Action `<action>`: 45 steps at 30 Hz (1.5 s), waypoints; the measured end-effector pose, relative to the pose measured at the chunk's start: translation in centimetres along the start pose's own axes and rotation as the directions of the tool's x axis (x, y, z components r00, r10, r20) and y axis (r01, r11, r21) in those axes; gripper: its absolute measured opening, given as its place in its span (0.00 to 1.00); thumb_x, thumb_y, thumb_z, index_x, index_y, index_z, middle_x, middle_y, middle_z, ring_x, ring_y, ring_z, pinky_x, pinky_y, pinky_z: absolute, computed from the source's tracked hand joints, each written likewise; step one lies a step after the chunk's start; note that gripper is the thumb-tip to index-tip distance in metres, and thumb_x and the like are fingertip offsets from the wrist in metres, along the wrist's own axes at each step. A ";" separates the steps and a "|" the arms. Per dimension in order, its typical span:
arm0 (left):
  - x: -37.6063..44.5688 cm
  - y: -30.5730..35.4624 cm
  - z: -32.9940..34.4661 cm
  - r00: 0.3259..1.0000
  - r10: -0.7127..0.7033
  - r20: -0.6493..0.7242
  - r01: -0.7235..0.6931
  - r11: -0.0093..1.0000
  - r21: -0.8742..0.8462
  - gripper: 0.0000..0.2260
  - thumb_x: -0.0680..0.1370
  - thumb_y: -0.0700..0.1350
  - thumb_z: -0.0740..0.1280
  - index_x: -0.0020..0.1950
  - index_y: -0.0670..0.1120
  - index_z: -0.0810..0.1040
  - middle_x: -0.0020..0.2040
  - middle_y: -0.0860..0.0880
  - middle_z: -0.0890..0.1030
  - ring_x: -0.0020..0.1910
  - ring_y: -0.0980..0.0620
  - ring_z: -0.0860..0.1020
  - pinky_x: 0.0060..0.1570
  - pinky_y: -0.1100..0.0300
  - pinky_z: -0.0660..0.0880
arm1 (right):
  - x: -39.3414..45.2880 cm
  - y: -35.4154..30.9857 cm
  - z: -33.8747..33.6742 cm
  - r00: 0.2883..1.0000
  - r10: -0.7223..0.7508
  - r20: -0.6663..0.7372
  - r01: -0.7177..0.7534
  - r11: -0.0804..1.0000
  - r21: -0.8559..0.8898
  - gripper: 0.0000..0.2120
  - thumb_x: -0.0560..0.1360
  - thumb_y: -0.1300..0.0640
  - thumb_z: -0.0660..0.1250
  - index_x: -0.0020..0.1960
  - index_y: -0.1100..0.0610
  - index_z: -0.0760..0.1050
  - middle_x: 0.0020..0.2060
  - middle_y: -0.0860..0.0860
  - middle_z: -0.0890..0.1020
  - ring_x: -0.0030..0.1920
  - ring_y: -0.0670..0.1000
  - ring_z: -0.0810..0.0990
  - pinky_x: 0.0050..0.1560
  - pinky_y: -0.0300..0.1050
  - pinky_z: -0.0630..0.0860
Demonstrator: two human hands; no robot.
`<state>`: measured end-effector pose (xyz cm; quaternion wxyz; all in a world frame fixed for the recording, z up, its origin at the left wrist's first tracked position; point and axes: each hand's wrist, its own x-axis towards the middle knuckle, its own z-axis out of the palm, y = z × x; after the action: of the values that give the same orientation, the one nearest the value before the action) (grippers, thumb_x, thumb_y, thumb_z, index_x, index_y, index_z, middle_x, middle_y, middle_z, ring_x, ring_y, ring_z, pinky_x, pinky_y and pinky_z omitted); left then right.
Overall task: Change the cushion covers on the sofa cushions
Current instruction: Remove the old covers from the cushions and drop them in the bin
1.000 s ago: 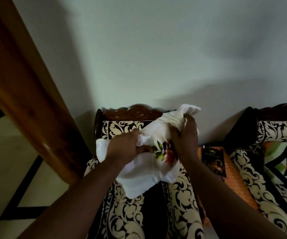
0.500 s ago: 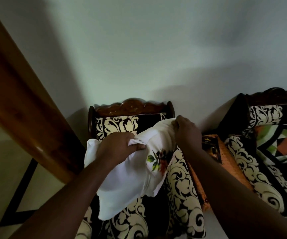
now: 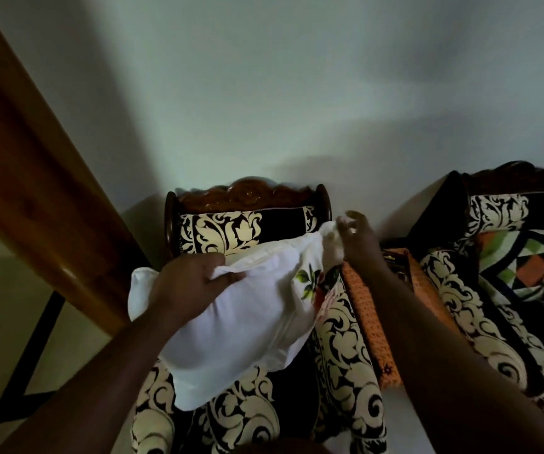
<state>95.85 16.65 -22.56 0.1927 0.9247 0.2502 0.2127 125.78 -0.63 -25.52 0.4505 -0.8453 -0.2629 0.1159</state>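
Dim wall [image 3: 296, 93] backs a patterned chair [image 3: 339, 339], with the white cushion [image 3: 247, 322] held above its seat. Left hand [image 3: 188, 283] grips its top edge; right hand [image 3: 355, 237], blurred, seems to pinch the far corner.

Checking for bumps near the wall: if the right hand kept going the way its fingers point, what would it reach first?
The right hand, at the cushion's top corner, points up and away. Probably the wall behind the chair comes first; the chair's back post lies just left of that line. Depth is unclear.
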 end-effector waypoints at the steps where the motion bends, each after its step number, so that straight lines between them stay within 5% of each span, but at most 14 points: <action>1: 0.2 -0.3 0.1 1.000 -0.017 -0.004 0.017 1.000 -0.013 0.26 0.73 0.73 0.58 0.32 0.51 0.69 0.27 0.53 0.73 0.30 0.56 0.74 0.33 0.53 0.74 | -1.3 -0.8 1.5 0.999 -0.028 0.045 0.026 0.998 0.058 0.14 0.81 0.40 0.59 0.63 0.45 0.71 0.56 0.52 0.80 0.52 0.53 0.81 0.51 0.55 0.80; 6: 0.6 -0.7 1.1 0.999 0.003 0.050 -0.004 1.000 0.018 0.24 0.74 0.71 0.58 0.32 0.52 0.67 0.28 0.52 0.71 0.30 0.58 0.71 0.33 0.53 0.72 | -4.3 -0.2 5.6 0.991 -0.127 -0.033 0.117 0.970 -0.211 0.11 0.82 0.44 0.60 0.48 0.49 0.77 0.37 0.48 0.81 0.38 0.49 0.79 0.39 0.46 0.76; 11: -0.1 0.1 2.7 0.993 0.084 0.083 -0.088 0.995 0.045 0.23 0.77 0.69 0.59 0.33 0.53 0.65 0.27 0.52 0.68 0.28 0.59 0.69 0.30 0.55 0.68 | -2.4 3.0 4.5 0.993 0.050 -0.112 -0.081 0.952 -0.294 0.08 0.81 0.50 0.60 0.45 0.48 0.76 0.38 0.48 0.81 0.38 0.49 0.80 0.39 0.46 0.78; 15: 0.2 -0.9 2.2 0.999 -0.013 0.046 0.014 1.000 -0.023 0.26 0.74 0.72 0.59 0.32 0.51 0.68 0.28 0.52 0.71 0.30 0.56 0.72 0.32 0.54 0.70 | -1.5 6.3 0.9 0.961 0.241 -0.132 -0.255 0.962 -0.094 0.11 0.84 0.53 0.57 0.48 0.50 0.77 0.47 0.54 0.82 0.42 0.48 0.77 0.39 0.42 0.71; 18: 2.2 -0.8 2.4 0.984 -0.176 0.033 0.178 0.979 -0.094 0.25 0.75 0.69 0.64 0.32 0.51 0.68 0.30 0.52 0.73 0.33 0.54 0.74 0.34 0.57 0.69 | -2.3 7.1 0.6 0.950 0.310 -0.044 -0.304 0.946 0.113 0.15 0.85 0.44 0.54 0.48 0.50 0.74 0.48 0.55 0.80 0.46 0.53 0.79 0.48 0.52 0.79; 21: 4.1 -1.6 4.1 0.950 -0.310 0.049 0.314 0.934 -0.170 0.22 0.76 0.64 0.67 0.32 0.50 0.66 0.31 0.49 0.71 0.35 0.47 0.74 0.35 0.53 0.67 | -4.1 7.7 1.1 0.943 0.288 0.167 -0.298 0.954 0.042 0.19 0.79 0.39 0.64 0.56 0.55 0.73 0.44 0.51 0.80 0.43 0.49 0.81 0.36 0.42 0.77; 24: 4.9 -3.3 6.4 0.938 -0.326 0.122 0.341 0.929 -0.140 0.21 0.77 0.62 0.66 0.36 0.47 0.71 0.35 0.47 0.75 0.40 0.43 0.77 0.38 0.51 0.69 | -5.5 9.9 1.3 0.908 0.282 0.310 -0.271 0.959 -0.080 0.20 0.73 0.50 0.77 0.57 0.54 0.71 0.43 0.46 0.78 0.43 0.46 0.80 0.32 0.35 0.73; 28: 5.5 -4.1 10.1 0.940 -0.271 0.209 0.279 0.960 -0.008 0.17 0.80 0.60 0.64 0.45 0.47 0.75 0.41 0.47 0.77 0.45 0.43 0.77 0.40 0.54 0.66 | -6.3 13.0 1.2 0.895 0.296 0.335 -0.222 0.945 -0.242 0.10 0.77 0.59 0.71 0.57 0.55 0.76 0.48 0.49 0.80 0.50 0.49 0.80 0.43 0.36 0.72; 31: 6.3 -4.3 12.7 0.927 -0.199 0.318 0.185 0.980 0.074 0.14 0.81 0.59 0.64 0.40 0.54 0.68 0.36 0.53 0.72 0.42 0.45 0.75 0.38 0.53 0.63 | -6.3 14.1 1.7 0.903 0.301 0.305 -0.192 0.920 -0.341 0.21 0.78 0.51 0.69 0.68 0.59 0.74 0.62 0.57 0.79 0.62 0.57 0.77 0.58 0.45 0.72; 34: 7.6 -5.7 15.4 0.908 -0.136 0.397 0.097 0.988 0.117 0.15 0.80 0.61 0.63 0.40 0.55 0.64 0.36 0.53 0.72 0.42 0.44 0.76 0.39 0.53 0.66 | -6.1 13.8 2.3 0.909 0.284 0.306 -0.201 0.940 -0.277 0.14 0.77 0.50 0.70 0.60 0.56 0.78 0.52 0.53 0.82 0.54 0.55 0.80 0.50 0.44 0.72; 40: 10.7 -10.1 20.9 0.932 -0.051 0.359 -0.104 0.911 0.399 0.11 0.81 0.57 0.63 0.53 0.50 0.76 0.48 0.50 0.82 0.52 0.43 0.79 0.54 0.48 0.68 | -5.8 11.7 4.1 0.908 0.329 0.260 -0.288 0.940 -0.183 0.03 0.77 0.53 0.70 0.51 0.50 0.79 0.42 0.44 0.81 0.45 0.47 0.81 0.42 0.41 0.74; 43: 12.1 -11.2 22.6 0.935 -0.113 0.337 -0.028 0.922 0.386 0.06 0.82 0.49 0.62 0.54 0.50 0.77 0.52 0.50 0.81 0.53 0.43 0.79 0.54 0.49 0.69 | -5.5 10.7 5.8 0.886 0.410 0.218 -0.388 0.911 -0.139 0.05 0.77 0.51 0.71 0.50 0.50 0.78 0.43 0.46 0.82 0.45 0.48 0.81 0.44 0.43 0.77; 45: 12.6 -11.8 23.7 0.929 -0.167 0.330 0.100 0.972 0.212 0.05 0.81 0.49 0.64 0.51 0.51 0.78 0.52 0.49 0.81 0.53 0.43 0.79 0.51 0.50 0.71 | -5.2 10.3 6.8 0.885 0.418 0.206 -0.398 0.908 -0.131 0.07 0.77 0.50 0.71 0.53 0.51 0.78 0.44 0.46 0.82 0.45 0.47 0.81 0.42 0.43 0.77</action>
<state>112.81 27.03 -44.11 0.1579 0.9425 0.2943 0.0083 122.02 -3.42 -38.03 0.3462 -0.8810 -0.1339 0.2935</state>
